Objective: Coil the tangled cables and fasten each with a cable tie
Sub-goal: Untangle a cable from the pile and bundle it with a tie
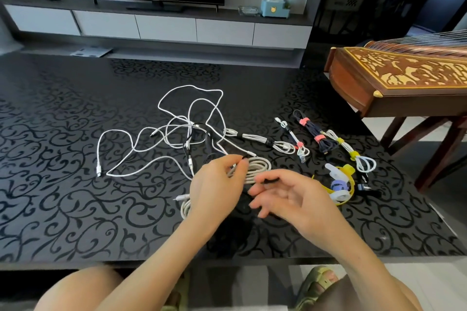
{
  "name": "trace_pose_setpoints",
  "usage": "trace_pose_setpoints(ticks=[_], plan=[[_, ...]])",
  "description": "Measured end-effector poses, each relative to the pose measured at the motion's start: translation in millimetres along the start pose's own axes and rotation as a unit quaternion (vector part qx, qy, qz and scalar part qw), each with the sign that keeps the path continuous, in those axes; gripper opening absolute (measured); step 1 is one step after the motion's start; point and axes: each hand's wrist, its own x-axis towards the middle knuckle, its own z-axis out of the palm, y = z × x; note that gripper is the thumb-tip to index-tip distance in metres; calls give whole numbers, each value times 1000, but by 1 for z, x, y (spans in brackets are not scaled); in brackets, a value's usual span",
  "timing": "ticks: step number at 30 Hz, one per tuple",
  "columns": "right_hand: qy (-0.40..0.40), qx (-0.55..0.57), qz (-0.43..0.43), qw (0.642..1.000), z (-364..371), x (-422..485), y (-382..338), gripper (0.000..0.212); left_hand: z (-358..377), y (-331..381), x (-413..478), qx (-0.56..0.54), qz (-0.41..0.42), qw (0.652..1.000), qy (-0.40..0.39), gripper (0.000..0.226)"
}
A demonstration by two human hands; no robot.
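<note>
Living room, TV unit behind; dark patterned bench (63, 197) in front. Head view: left hand (217, 184) pinches white coil (255, 166), just beside tangled cables (177, 131). Right hand (285, 194), fingers loosely spread, seems to pinch dark strip (270, 180), likely a tie. Step: fastening this coil. Next: wrap strip round gathered loops without letting them spring. Coil's middle hidden behind left hand; strip's ends unclear.

A: How much of the coiled white cable (260, 166) shows?
B: Only its 2 looped ends. The left hand (217, 184) covers the middle.
A: And the thin black strip (270, 180) at the right hand (290, 197)?
B: Mostly hidden behind the fingers. The carved brown wooden zither (394, 78) runs off the right edge, and the black cable (207, 141) blurs into the dark patterned table (75, 184).
</note>
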Motion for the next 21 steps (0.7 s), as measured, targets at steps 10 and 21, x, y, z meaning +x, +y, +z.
trace_pose_setpoints(ticks=[10,21], plan=[[205,-63,-51,975,-1,18,11,22,4,2,-11,26,97,993,-53,25],[151,108,95,978,1,23,9,12,-8,-9,-7,100,272,955,-65,31]])
